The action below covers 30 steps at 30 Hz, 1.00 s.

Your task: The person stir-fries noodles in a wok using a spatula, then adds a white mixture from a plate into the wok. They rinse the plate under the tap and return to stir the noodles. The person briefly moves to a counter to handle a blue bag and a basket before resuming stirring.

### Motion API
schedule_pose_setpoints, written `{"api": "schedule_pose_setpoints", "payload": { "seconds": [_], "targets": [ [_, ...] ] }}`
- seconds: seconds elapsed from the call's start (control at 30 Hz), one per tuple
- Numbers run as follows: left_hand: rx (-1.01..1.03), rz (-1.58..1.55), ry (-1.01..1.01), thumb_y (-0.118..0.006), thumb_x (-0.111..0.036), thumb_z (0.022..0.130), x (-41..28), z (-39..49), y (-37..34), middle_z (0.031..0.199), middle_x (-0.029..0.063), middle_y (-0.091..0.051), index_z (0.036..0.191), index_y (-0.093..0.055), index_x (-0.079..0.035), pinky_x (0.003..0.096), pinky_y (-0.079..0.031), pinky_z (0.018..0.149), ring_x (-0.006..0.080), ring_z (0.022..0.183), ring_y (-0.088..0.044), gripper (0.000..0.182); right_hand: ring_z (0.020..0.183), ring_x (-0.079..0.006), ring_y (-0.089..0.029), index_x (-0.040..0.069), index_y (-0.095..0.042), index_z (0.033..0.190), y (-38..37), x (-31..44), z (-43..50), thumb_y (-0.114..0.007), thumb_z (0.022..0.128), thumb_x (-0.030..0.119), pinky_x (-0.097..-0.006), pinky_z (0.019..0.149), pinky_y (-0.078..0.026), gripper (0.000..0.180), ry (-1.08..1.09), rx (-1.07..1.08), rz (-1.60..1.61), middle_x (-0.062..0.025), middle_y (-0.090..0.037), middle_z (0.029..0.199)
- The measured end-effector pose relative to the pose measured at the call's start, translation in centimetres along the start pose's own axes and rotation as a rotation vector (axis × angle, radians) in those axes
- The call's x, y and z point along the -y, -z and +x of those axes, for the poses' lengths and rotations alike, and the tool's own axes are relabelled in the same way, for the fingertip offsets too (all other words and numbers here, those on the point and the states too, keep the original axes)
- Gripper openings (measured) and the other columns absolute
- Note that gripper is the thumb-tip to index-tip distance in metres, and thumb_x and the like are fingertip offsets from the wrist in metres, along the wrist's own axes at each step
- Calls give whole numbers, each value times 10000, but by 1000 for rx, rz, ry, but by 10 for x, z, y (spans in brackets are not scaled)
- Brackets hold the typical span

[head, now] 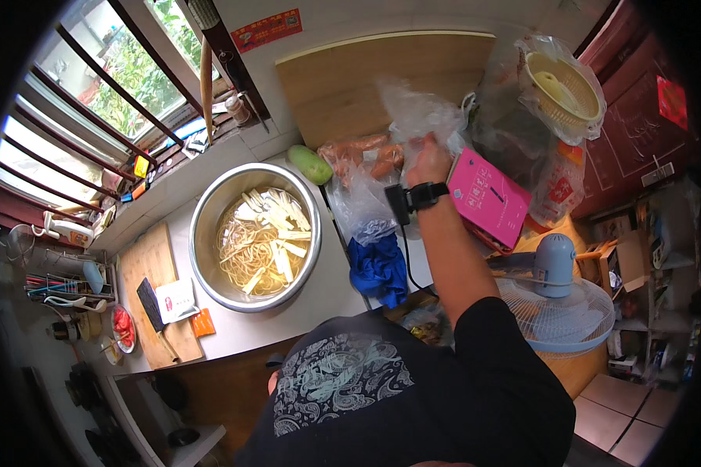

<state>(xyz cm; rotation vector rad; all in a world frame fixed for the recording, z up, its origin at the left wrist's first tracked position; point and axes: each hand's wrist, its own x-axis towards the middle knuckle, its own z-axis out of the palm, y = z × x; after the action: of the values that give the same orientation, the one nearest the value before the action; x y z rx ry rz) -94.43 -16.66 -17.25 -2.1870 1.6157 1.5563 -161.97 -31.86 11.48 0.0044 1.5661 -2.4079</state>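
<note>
At the back of the counter my right hand [430, 162], with a watch-like band at the wrist, grips a crumpled clear plastic bag [423, 111]. Beside it, to the left, lie carrots [362, 154] in clear plastic, and past them a green gourd-like vegetable [309, 164]. A pink book [490, 195] lies just right of the hand. Only a sliver of my left hand [273, 382] shows beside my shirt, so its fingers are hidden. In front of me a large steel basin [197, 242] holds noodle-like strands [239, 242] and pale yellow strips [286, 213] in liquid.
A cleaver [152, 303], a white packet [176, 300] and an orange packet [203, 322] lie on or by the wooden cutting board [131, 257]. A blue cloth [378, 268] hangs near the counter edge. To the right stands a fan [561, 315]. A large board [380, 76] leans against the wall.
</note>
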Motion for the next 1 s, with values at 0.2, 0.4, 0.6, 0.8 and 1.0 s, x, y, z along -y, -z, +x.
{"api": "schedule_pose_setpoints", "payload": {
  "seconds": [0.2,0.4,0.6,0.8,1.0],
  "targets": [
    [-12,20,-33,-684,-246,855,-3,-2,1,1084,200,-697,1184,-623,46,341,-508,836,274,982,-667,443,1033,-238,-614,-31,-566,1223,10,45,11,-490,992,110,-385,900,-527,281,-174,-44,518,-125,-608,1196],
    [-62,-33,26,-652,-151,833,-14,-16,0,1034,194,-702,1105,-634,50,360,-508,816,299,948,-669,339,1144,-292,-569,41,-548,1227,-3,81,40,-398,1030,200,-460,1037,-442,295,-217,166,692,-138,-599,1228],
    [-81,-92,123,-675,-196,844,13,-35,-16,1201,211,-656,1276,-572,43,340,-488,924,282,1103,-635,504,1231,-331,-505,29,-505,1218,-50,135,84,-340,1053,296,-601,1065,-331,355,-160,195,476,-133,-559,1281],
    [-79,-96,201,-643,-178,866,45,-50,-35,1264,202,-625,1314,-539,39,342,-466,968,288,1163,-603,509,1259,-373,-467,57,-484,1252,-66,135,128,-333,1050,298,-695,1051,-276,349,-241,241,209,-137,-522,1328],
    [-50,-133,223,-636,-169,878,18,-61,-32,1266,203,-622,1311,-537,43,346,-469,954,284,1160,-602,492,1269,-388,-455,83,-501,1243,-48,122,173,-353,1028,260,-713,1028,-282,315,-253,220,139,-135,-516,1334]
  ]
}}
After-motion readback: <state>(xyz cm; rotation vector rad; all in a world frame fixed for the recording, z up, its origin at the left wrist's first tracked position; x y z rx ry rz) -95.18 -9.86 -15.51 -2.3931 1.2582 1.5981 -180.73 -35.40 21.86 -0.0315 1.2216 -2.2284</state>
